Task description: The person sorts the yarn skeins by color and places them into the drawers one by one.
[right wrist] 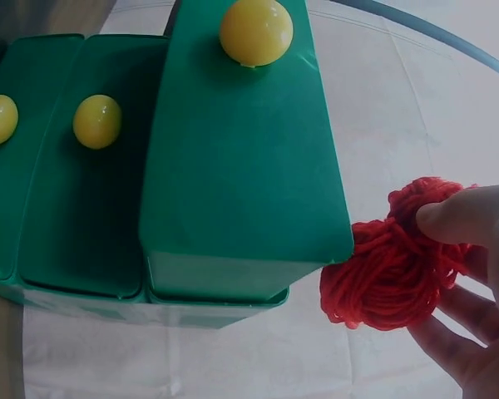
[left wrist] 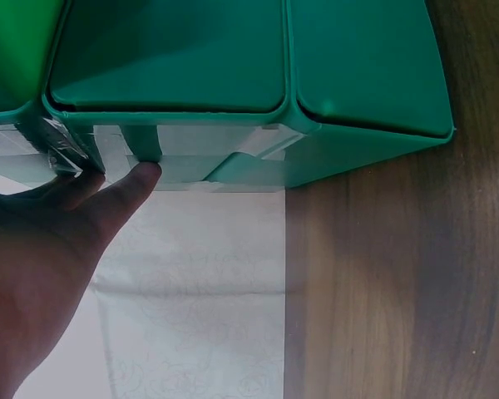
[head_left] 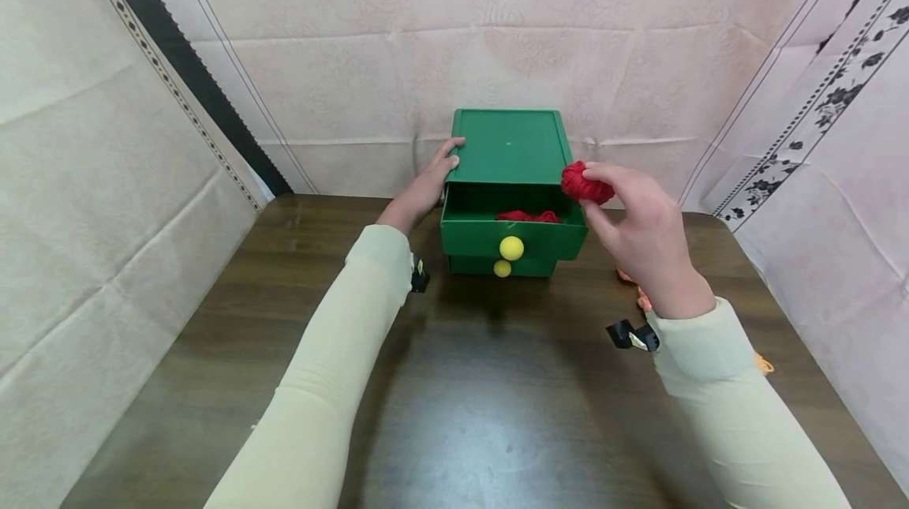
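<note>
A small green drawer unit point(head_left: 508, 144) with round yellow knobs stands on the table. Its top drawer point(head_left: 469, 237) is pulled out, and some red yarn point(head_left: 529, 216) lies inside. My left hand point(head_left: 430, 181) rests against the unit's left side; its thumb and fingers touch the taped side wall in the left wrist view. At the drawer's right edge, my right hand point(head_left: 648, 229) pinches a bundle of red yarn point(right wrist: 391, 270) between thumb and fingers. The bundle is level with the drawer's upper rim. Below the pulled-out drawer, the lower drawers point(right wrist: 83, 199) are pushed in.
Partly hidden by the right forearm, an orange-pink item point(head_left: 643, 301) and a yellow-orange looped strand point(head_left: 764, 364) lie on the dark wooden table point(head_left: 461, 398). Pale patterned cloth point(head_left: 341, 83) hangs behind the unit and along both sides.
</note>
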Tool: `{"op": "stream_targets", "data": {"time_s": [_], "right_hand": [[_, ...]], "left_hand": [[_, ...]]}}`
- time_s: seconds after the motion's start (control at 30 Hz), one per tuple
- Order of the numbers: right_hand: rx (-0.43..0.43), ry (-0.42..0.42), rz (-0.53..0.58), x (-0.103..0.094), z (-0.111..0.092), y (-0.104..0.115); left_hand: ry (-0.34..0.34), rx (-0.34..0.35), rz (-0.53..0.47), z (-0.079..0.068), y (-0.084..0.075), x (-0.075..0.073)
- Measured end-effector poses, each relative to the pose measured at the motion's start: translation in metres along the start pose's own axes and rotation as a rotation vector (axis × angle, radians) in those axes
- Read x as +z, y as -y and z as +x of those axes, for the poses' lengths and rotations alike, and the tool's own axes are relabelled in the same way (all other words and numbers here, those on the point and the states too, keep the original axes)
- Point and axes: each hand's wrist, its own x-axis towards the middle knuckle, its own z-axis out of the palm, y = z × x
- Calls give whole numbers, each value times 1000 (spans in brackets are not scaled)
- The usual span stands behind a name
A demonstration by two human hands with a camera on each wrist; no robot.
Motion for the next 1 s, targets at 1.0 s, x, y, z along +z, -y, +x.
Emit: {"op": "stream_targets", "data": {"time_s": [1.0], "right_hand": [[-41, 83, 42, 27, 5, 3]], "left_hand": [[-8, 22, 1, 3, 2, -2]]}}
